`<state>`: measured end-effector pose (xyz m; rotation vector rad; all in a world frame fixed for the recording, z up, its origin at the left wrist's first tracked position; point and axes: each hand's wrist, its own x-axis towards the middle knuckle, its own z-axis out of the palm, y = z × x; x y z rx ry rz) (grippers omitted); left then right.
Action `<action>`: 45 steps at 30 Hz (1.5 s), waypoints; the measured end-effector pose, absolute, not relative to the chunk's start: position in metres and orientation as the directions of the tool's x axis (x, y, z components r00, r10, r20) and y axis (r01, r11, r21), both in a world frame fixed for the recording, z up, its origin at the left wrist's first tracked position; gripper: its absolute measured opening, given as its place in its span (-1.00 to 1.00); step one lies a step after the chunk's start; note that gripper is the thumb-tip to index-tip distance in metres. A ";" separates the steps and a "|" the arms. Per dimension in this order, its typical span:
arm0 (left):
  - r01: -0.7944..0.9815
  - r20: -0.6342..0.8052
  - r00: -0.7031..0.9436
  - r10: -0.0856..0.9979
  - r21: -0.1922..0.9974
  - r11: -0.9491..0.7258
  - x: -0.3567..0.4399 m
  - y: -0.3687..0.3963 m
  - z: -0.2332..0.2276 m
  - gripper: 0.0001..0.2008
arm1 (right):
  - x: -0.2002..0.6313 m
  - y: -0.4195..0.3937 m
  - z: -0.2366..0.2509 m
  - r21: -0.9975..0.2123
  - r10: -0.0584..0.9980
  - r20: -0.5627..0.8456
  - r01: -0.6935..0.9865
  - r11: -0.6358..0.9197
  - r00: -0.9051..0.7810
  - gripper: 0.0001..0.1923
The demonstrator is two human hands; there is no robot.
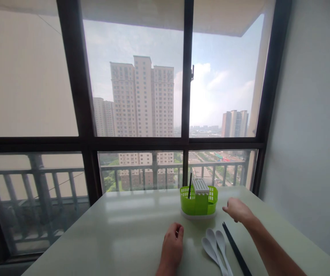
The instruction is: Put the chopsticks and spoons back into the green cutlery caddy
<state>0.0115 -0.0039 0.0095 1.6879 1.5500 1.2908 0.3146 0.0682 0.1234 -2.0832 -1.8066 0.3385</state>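
My left hand [172, 245] rests on the table left of the spoons, its fingers curled in and nothing visible in them. Raised a little to the right of the utensil holder, my right hand [237, 210] has its fingers folded, and I see nothing held. The holder [201, 205] is a bright green basket with a white base and a pale slotted middle block. A dark chopstick [190, 186] leans upright in its left compartment. Three white spoons [210, 249] lie fanned between my hands. Beside them lie black chopsticks [236, 251], close together, below my right hand.
The pale glossy table [124, 230] reaches to a dark-framed window [136, 143] with a railing outside. A white wall [308, 115] rises along the right side. Tall buildings [142, 99] stand beyond the glass.
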 end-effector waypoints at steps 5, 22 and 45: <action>0.489 0.312 -0.065 0.948 0.838 -0.242 0.010 -0.004 0.010 -0.67 | 0.321 0.038 0.056 -0.330 0.988 -0.104 0.933 -0.144 0.116 -0.75; 0.486 0.302 -0.011 0.953 0.834 -0.259 0.006 -0.005 0.012 -0.68 | 0.275 0.031 0.050 -0.115 0.989 0.025 0.984 -0.139 0.142 -0.69; 0.505 0.304 0.008 0.953 0.821 -0.266 0.008 -0.005 0.011 -0.67 | 0.303 0.034 0.057 -0.137 0.978 0.075 0.973 -0.185 0.196 -0.69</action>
